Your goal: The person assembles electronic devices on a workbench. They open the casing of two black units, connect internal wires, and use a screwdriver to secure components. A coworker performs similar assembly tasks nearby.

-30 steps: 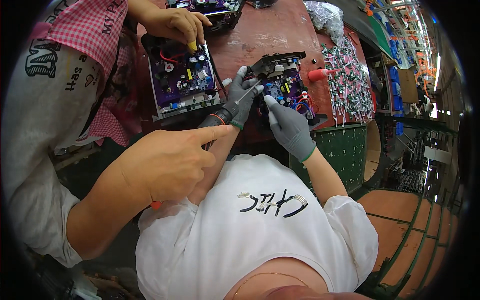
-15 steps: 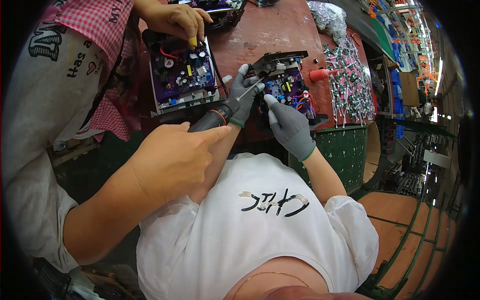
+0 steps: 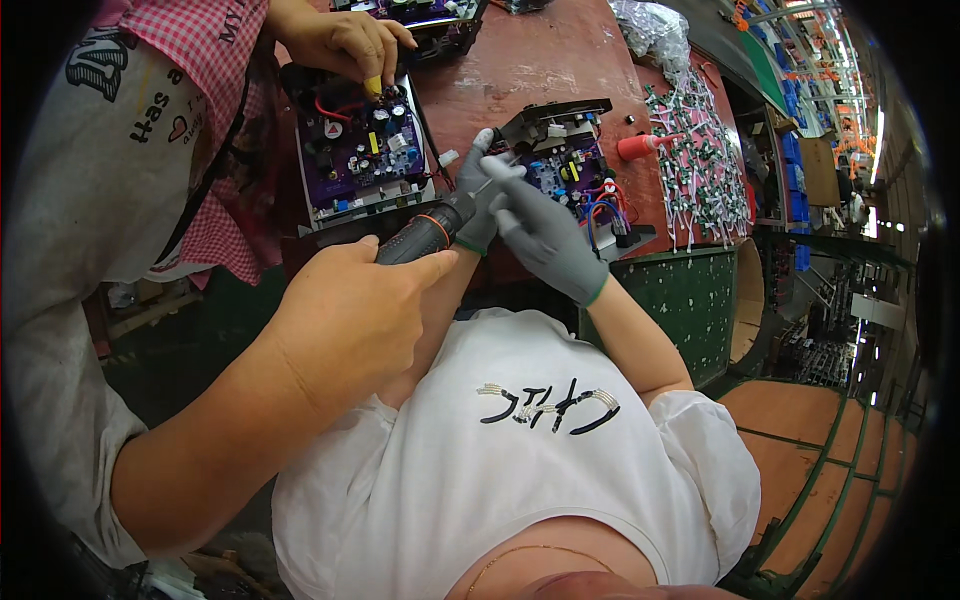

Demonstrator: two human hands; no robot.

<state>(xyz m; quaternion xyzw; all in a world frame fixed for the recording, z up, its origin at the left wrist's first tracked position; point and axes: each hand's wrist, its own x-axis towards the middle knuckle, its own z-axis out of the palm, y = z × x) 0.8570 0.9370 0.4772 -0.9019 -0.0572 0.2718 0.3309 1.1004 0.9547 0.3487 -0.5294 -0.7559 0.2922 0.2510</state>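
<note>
My left hand (image 3: 478, 190), in a grey glove, grips a black screwdriver (image 3: 425, 232) with an orange ring, its tip pointing at a dark circuit board (image 3: 565, 165) on the red table (image 3: 540, 60). My right hand (image 3: 548, 238), also gloved, reaches left so its fingertips meet the screwdriver's thin shaft beside my left fingers; whether they pinch it is unclear. A co-worker's bare hand (image 3: 350, 310) comes in from the left, fingers touching the butt of the screwdriver handle.
A purple circuit board (image 3: 360, 150) lies left of mine, with the co-worker's other hand (image 3: 345, 40) on its far edge. A red-handled tool (image 3: 640, 147) and a heap of small components (image 3: 700, 150) lie to the right. A green panel (image 3: 690, 300) fronts the table.
The co-worker's bare hand has risen to the screwdriver handle. My right hand has shifted left to meet my left hand at the shaft.
</note>
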